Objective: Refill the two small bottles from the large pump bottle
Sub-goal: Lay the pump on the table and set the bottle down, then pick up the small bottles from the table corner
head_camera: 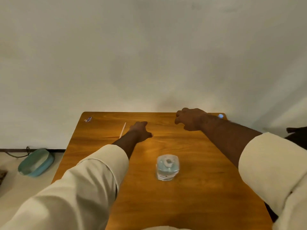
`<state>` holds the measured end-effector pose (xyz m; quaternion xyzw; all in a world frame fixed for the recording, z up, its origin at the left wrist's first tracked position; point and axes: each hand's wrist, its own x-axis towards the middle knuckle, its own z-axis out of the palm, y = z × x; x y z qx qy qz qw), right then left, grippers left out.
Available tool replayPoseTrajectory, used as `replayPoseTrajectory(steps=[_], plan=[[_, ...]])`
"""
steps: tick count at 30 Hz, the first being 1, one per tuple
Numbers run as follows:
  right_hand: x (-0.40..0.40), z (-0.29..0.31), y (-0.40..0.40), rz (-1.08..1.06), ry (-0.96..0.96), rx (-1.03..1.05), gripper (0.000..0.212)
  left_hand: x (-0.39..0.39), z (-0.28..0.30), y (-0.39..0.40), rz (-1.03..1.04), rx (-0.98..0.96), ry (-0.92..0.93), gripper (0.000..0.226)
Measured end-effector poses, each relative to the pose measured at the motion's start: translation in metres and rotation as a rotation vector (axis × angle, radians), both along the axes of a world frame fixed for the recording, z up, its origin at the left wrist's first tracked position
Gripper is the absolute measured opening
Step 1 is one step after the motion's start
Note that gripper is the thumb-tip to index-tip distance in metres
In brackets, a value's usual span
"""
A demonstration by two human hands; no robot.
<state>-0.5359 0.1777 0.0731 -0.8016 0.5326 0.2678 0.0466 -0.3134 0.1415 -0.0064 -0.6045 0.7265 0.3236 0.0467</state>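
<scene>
The large clear bottle (167, 167) of pale blue liquid stands upright in the middle of the wooden table (199, 205), and I see no pump on its neck. A thin white tube (123, 129) lies on the table just left of my left hand (140, 132). That hand rests palm down with the thumb spread, nothing visible in it. My right hand (191, 120) hovers near the far edge, fingers loosely curled, nothing visible in it. A small bottle-like item (88, 119) lies at the far left corner. A small bluish item (220, 116) sits at the far right corner behind my right wrist.
A plain pale wall rises right behind the table's far edge. On the floor to the left lies a teal oval dish (35, 163) with a dark cable (20, 155) beside it. Something dark (297, 131) shows at the right edge.
</scene>
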Motion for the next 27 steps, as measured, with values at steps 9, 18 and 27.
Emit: replayPoseTrajectory(steps=[9,18,27], plan=[[-0.134,-0.021,0.054,-0.165,-0.06,0.006,0.049,-0.16,0.03,0.013,-0.164,-0.08,0.035,0.078],[-0.22,-0.076,0.066,-0.418,-0.379,-0.103,0.042,-0.251,-0.039,0.038,-0.182,-0.052,0.104,0.076],[-0.253,-0.127,0.032,-0.52,-0.374,-0.22,0.053,-0.272,-0.102,0.027,-0.198,0.071,-0.098,0.079]])
